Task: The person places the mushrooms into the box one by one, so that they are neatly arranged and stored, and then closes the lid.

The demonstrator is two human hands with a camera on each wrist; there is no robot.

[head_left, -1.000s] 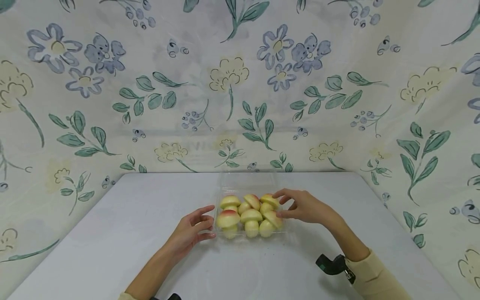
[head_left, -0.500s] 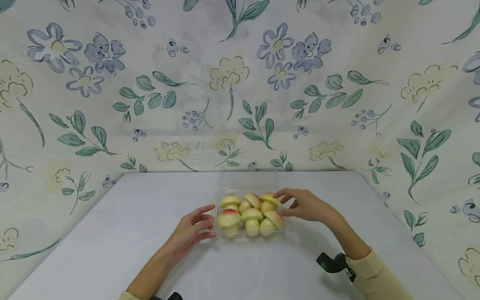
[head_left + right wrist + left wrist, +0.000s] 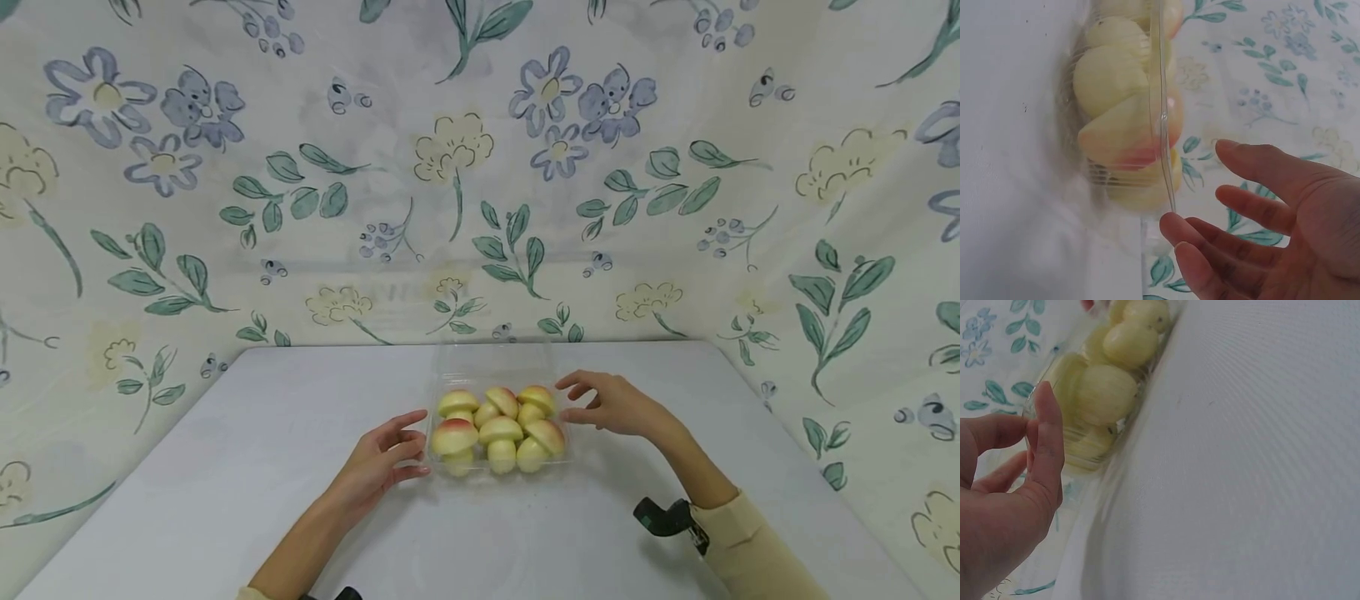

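Note:
A clear plastic container (image 3: 495, 468) with its lid (image 3: 495, 358) raised at the back stands near the table's middle. It holds two rows of pale yellow mushroom-shaped pieces (image 3: 501, 429), some with red-blushed caps. Beside the container's left wall is my left hand (image 3: 386, 458), fingers gently bent; its fingertips lie right at the plastic edge in the left wrist view. On the other side, my right hand (image 3: 615, 404) has its thumb and fingers spread apart. In the right wrist view, one fingertip (image 3: 1172, 225) overlaps the lower end of the container's rim, and nothing is between the fingers.
The white table (image 3: 300, 392) reaches back to a hanging cloth (image 3: 405, 208) printed with flowers and leaves. A black wrist camera (image 3: 663, 517) sits by the right sleeve. Small dark specks show on the table in the wrist views.
My right hand has drawn back a little to the right and upward, off the pieces at the container's right side. The left hand and the container stay nearly the same.

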